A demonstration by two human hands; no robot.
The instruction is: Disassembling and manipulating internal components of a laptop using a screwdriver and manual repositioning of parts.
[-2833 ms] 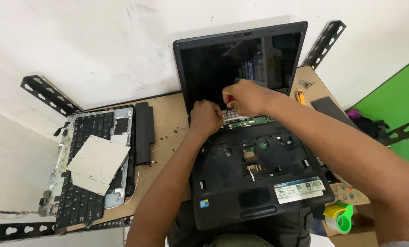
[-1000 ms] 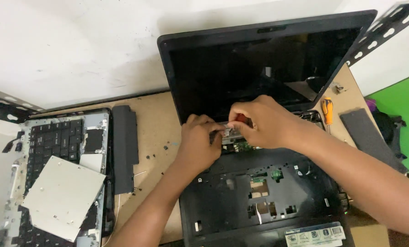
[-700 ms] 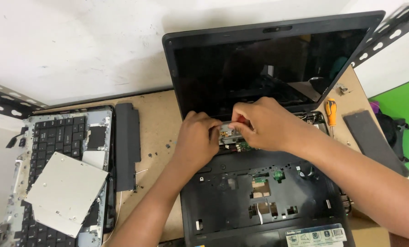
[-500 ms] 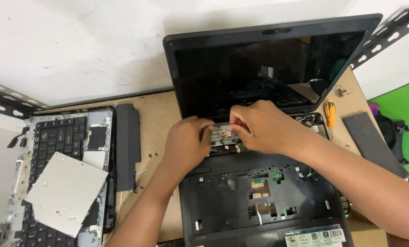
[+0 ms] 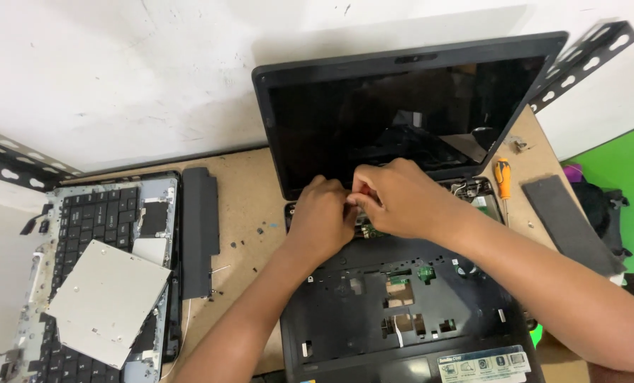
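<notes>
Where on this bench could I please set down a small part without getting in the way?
The bare board between the black battery bar and the laptop is free, apart from a few loose screws. It is crowded at the hinge, where the left hand and right hand work, and around the orange screwdriver.

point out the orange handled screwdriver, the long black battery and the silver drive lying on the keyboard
orange-handled screwdriver (image 5: 502,174), head view, on its orange handle
long black battery (image 5: 199,230), head view, middle of its top face
silver drive (image 5: 108,301), head view, centre of its flat metal cover
</notes>
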